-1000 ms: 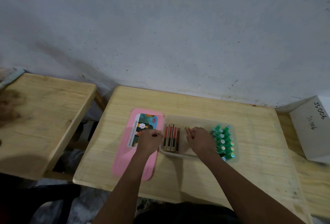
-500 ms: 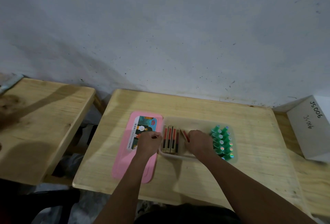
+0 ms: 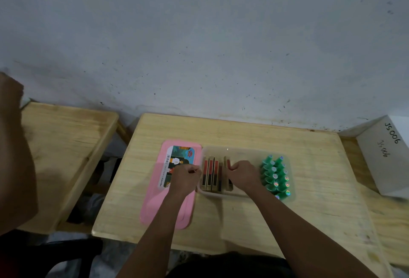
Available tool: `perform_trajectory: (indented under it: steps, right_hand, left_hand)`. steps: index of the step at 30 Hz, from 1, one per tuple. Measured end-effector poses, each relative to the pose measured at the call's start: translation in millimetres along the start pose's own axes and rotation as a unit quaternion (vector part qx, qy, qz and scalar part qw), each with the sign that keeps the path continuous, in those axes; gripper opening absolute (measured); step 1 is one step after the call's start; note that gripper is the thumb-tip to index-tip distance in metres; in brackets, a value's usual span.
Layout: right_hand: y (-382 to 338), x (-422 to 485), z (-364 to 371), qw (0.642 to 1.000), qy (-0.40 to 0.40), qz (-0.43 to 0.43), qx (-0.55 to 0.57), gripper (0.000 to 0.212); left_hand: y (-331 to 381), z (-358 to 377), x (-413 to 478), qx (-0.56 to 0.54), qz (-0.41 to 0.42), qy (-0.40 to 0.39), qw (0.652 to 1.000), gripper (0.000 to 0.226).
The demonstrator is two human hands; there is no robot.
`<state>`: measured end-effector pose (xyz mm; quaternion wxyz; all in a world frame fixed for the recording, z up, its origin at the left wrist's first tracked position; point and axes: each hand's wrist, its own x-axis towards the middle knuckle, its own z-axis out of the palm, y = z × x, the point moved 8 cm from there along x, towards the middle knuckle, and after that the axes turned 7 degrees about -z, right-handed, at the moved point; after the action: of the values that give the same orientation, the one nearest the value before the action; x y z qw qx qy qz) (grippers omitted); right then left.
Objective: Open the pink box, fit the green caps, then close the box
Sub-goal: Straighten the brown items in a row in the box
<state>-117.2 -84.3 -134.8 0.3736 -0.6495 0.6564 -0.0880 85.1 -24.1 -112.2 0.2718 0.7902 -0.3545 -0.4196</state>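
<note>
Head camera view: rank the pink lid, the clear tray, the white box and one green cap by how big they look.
1. pink lid and clear tray: look alike, no ranking
2. white box, cut off by the frame edge, so unsure
3. green cap

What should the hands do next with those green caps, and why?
Probably the right hand should reach over to the green caps and pick one up. The pink lid already lies off beside the clear tray, both hands sit by the flat sticks, and the caps stand bunched, untouched, at the tray's right end.
</note>
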Motion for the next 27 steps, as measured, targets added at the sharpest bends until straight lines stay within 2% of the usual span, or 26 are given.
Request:
perform_trajectory:
  steps: [7, 12, 17, 23, 27]
  right_hand:
    - [-5, 2, 25, 0.996, -0.072, -0.021, 0.05, 0.033]
    - [4, -3, 35, 0.986, -0.13, 0.037, 0.101, 0.022]
    - [-2, -3, 37, 0.983, -0.126, 0.046, 0.127, 0.009]
    - [-10, -6, 31, 0.986, -0.111, 0.036, 0.122, 0.019]
    - [-9, -5, 29, 0.985, -0.106, 0.037, 0.129, 0.008]
  left_hand:
    - [0, -2, -2, -0.013, 0.002, 0.012, 1.0, 0.026]
    - [0, -1, 0, -0.006, -0.002, 0.006, 1.0, 0.026]
    - [0, -1, 1, 0.004, -0.002, 0.008, 1.0, 0.025]
    - [1, 0, 1, 0.023, 0.001, 0.005, 1.0, 0.027]
    - [1, 0, 1, 0.026, 0.002, 0.007, 1.0, 0.026]
